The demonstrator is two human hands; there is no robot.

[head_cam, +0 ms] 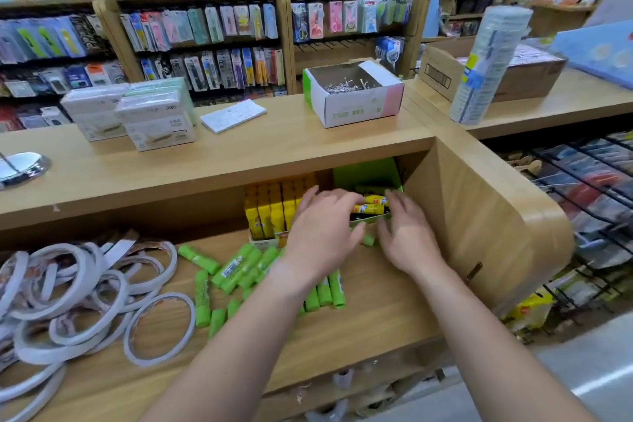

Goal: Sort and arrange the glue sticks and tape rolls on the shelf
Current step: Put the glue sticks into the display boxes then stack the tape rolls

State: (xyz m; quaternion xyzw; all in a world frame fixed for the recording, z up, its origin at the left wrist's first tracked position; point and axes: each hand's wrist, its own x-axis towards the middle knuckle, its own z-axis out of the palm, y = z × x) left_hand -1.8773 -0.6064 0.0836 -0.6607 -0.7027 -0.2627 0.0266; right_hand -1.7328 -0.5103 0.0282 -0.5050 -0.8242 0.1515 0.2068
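Loading loose sticks into the green cardboard display box (368, 176) looks like the step in hand. It should go best if each stick is laid lengthwise, parallel to the short yellow-labelled glue sticks (373, 205) already lying inside, so the layer packs flat. One hand ought to steady the box's low front wall while the other feeds sticks in. Pressing on the pile from above risks rolling sticks out over that wall.

The left hand (322, 228) reaches over the box's left front corner, fingers stretched and loosely spread, fingertips at or just short of the yellow sticks. It grasps nothing that shows. The right hand (409, 238) is at the box's right front, fingers straight and pointing inward, thumb spread toward the front wall, likewise released.

A single bright green glue stick (368, 239) lies between the two hands, just in front of the box. The scattered heap of bright green plastic glue sticks (236, 267) lies on the wooden shelf board (376, 319) beside and under the left forearm, partly hidden by it. The thin white tape rolls (85, 301) are piled at the far left, well apart from both hands. A row of upright yellow cartons (269, 212) stands just left of the green box.
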